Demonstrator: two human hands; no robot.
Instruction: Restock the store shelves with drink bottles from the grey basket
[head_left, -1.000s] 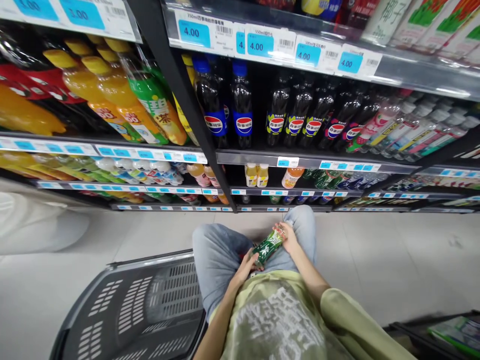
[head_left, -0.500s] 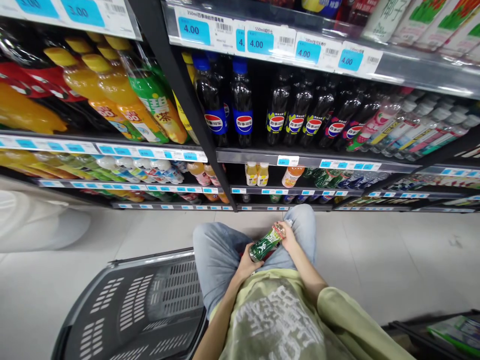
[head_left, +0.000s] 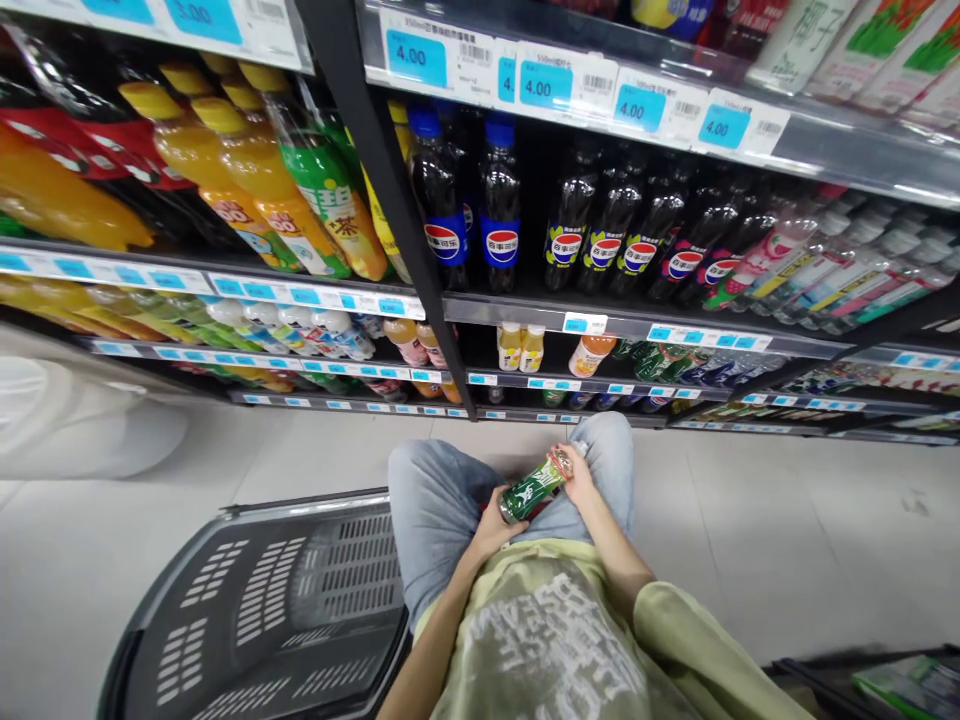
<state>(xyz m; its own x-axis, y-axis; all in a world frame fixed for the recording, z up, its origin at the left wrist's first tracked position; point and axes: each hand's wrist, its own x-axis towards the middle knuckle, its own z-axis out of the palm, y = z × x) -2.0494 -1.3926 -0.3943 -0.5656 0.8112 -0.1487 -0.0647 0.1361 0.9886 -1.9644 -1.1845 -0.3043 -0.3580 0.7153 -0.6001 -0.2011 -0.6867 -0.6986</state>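
Observation:
I hold a small green bottle point(head_left: 534, 488) with a white-printed label across my lap, above my light-blue jeans. My left hand point(head_left: 491, 525) is wrapped round its bottom end. My right hand point(head_left: 579, 478) grips the cap end, fingers closed on it. The bottle lies tilted, cap end up and to the right. I crouch in front of a drinks shelf.
A grey plastic shopping basket point(head_left: 225, 610) stands on the floor at my left. Dark shelves point(head_left: 630, 322) ahead carry cola bottles point(head_left: 501, 215), orange and green drinks point(head_left: 259, 190) and blue price tags. Another basket edge point(head_left: 892, 680) shows at the lower right. Pale floor tiles lie to both sides.
The bottle has been lifted slightly and turned in my hands; my left hand has shifted from beside it to round its bottom end. The view has tilted a little.

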